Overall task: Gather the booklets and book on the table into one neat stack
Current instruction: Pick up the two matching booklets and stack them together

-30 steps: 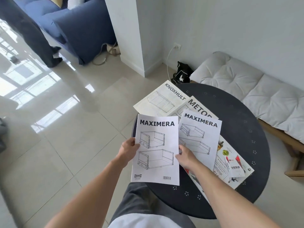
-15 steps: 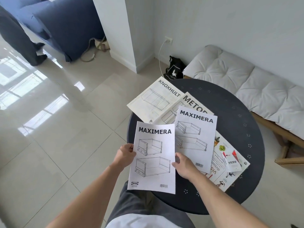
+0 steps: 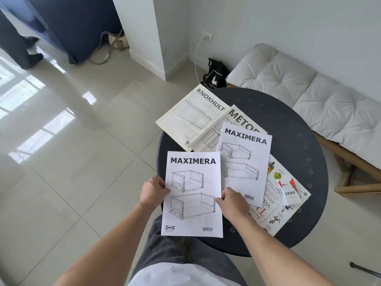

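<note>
A white MAXIMERA booklet (image 3: 192, 195) is held above the near left edge of the round dark table (image 3: 288, 129). My left hand (image 3: 152, 189) grips its left edge and my right hand (image 3: 232, 200) grips its right edge. A second MAXIMERA booklet (image 3: 244, 162) lies flat on the table just right of it. Behind lie a METOD booklet (image 3: 237, 118) and a KNOXHULT booklet (image 3: 191, 116) that overhangs the table's far left edge. A colourful visual dictionary book (image 3: 282, 203) lies at the right under the second MAXIMERA, with a small VESS leaflet (image 3: 289, 191) on top.
A wooden bench with white cushions (image 3: 309, 89) runs along the wall to the right. A black bag (image 3: 215, 76) and a cable sit on the floor behind the table. A blue sofa (image 3: 82, 25) and a person's legs (image 3: 18, 48) are at the far left.
The held MAXIMERA booklet has come slightly towards me and left, apart from the second MAXIMERA, which now lies flat on the table. My right hand moved onto the held booklet's right edge.
</note>
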